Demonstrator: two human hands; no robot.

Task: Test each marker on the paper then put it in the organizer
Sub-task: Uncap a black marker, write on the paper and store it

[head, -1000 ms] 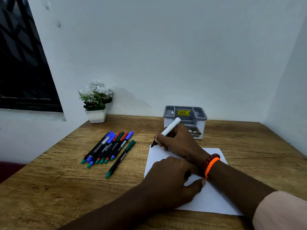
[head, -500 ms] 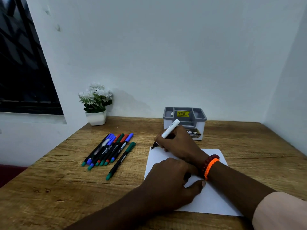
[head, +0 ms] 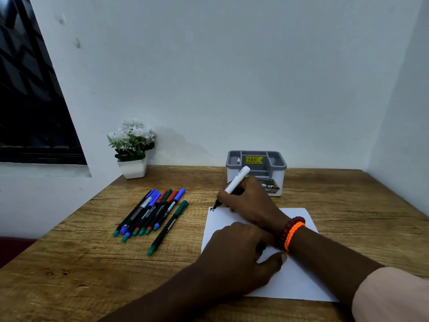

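My right hand (head: 250,203) grips a white marker (head: 236,180) with its black tip down at the far left corner of the white paper (head: 299,284), where a small dark mark shows. My left hand (head: 239,254) rests on the paper's left side with fingers curled, something dark partly hidden between fingers and thumb. A grey and white organizer (head: 276,166) stands just behind my right hand. Several markers (head: 151,211) with blue, red and green caps lie side by side to the left of the paper, and one green marker (head: 169,227) lies apart, nearer the sheet.
A white pot of white flowers (head: 132,149) stands at the back left of the wooden table (head: 92,263). Walls close the back and right side. A dark window is at the left.
The marker tip has come down onto the paper's far left corner and left a small mark. My left hand has stayed on the sheet.
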